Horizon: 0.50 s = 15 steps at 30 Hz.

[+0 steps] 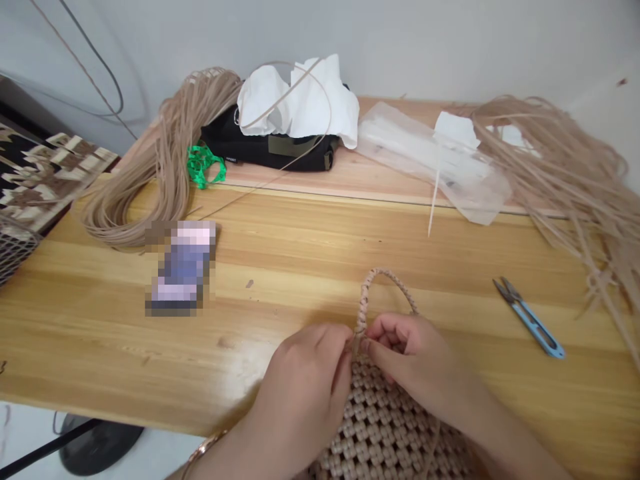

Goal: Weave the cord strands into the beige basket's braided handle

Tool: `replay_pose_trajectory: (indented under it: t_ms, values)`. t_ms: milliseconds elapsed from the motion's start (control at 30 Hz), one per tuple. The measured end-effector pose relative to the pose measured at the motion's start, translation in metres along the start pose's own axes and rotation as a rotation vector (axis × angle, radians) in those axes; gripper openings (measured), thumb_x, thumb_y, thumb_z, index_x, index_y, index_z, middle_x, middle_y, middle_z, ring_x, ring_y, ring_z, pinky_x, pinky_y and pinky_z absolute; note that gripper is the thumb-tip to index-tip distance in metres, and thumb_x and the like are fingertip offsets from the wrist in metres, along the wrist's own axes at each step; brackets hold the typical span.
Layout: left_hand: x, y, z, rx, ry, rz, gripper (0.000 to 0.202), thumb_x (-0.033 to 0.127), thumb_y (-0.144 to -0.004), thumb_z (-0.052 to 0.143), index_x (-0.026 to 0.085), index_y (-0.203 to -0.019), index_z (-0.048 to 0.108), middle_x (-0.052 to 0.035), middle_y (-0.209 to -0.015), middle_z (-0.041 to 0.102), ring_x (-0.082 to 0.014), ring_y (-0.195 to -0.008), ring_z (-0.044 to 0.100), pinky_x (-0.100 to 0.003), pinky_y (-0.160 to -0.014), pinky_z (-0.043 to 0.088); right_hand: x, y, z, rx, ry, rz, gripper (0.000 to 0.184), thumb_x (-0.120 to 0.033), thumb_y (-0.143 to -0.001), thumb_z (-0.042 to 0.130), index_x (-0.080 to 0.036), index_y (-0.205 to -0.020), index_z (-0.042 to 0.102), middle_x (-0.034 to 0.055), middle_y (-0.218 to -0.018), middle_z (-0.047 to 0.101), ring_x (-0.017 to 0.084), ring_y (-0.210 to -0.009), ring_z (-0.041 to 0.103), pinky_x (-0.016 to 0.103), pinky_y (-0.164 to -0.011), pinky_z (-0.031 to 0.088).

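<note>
Pinching the foot of a braided loop, the left hand and right hand close tightly on it. The woven piece sits at the table's near edge, its weave dense, the loop's join unfinished.

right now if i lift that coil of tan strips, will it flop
The coil of tan strips will probably flop: it slumps in loose loops on the wooden table. Single strands look springy, since one arcs up over the white tissue. It is likely light, and with no visible tie, strands may slip free.
</note>
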<state>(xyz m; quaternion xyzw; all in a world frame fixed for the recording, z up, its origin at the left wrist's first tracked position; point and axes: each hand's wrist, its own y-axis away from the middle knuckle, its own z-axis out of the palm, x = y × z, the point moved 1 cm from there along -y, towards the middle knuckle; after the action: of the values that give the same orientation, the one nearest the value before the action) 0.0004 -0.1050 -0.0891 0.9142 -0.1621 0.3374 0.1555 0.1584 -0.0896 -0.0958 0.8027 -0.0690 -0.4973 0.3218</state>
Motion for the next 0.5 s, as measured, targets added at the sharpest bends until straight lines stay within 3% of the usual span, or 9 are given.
replay_pose_trajectory:
  t_ms: [133,267,500]
  values:
    - [0.008,0.006,-0.008,-0.052,-0.002,0.023,0.016,0.023,-0.087,0.042,0.018,-0.086,0.057,-0.0046,-0.078,0.063,-0.02,-0.069,0.059,-0.03,-0.061,0.042,0.003,0.001,0.0,0.023,0.015,-0.006,0.011,-0.018,-0.073,0.049,-0.018,-0.063,0.054,-0.0038,-0.053,0.052,0.009,-0.048,0.044,0.021,-0.043,0.03]
    - [0.008,0.002,-0.013,-0.09,0.052,0.031,0.026,0.021,-0.091,0.035,0.018,-0.073,0.052,-0.0023,-0.071,0.06,-0.0163,-0.065,0.055,-0.026,-0.058,0.038,0.002,0.0,0.001,0.023,0.024,-0.026,0.012,-0.019,-0.073,0.049,-0.018,-0.063,0.055,-0.0036,-0.053,0.051,0.009,-0.049,0.043,0.021,-0.045,0.03]
    - [-0.01,-0.013,-0.002,-0.07,0.289,0.05,0.021,0.021,-0.088,0.047,0.018,-0.069,0.053,0.0015,-0.067,0.056,-0.0119,-0.066,0.052,-0.023,-0.061,0.037,-0.002,-0.002,0.003,0.02,-0.029,-0.011,0.01,-0.018,-0.071,0.051,-0.017,-0.063,0.055,-0.0039,-0.052,0.05,0.009,-0.049,0.041,0.021,-0.044,0.028]
